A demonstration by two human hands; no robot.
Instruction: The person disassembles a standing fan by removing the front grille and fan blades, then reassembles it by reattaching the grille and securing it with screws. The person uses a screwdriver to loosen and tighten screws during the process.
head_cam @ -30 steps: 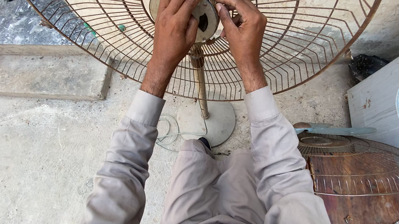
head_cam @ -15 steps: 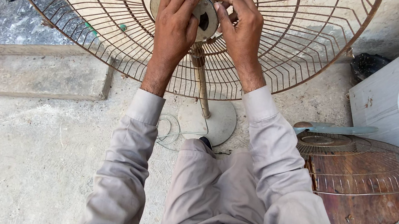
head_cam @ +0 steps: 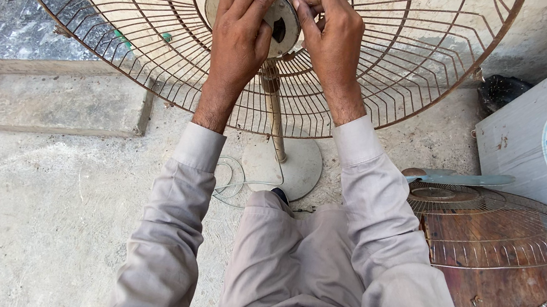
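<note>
Both hands on fan motor housing, left hand fingers wrapped over it, right hand fingers pinched at its edge

You've got soft, even daylight here, bright but not harsh, so shadows on the concrete floor are faint. No real glare anywhere. Focus is sharp across the fan guard wires and your sleeves. The wide lens bends things a bit toward the edges, and nothing's motion-blurred.
</note>
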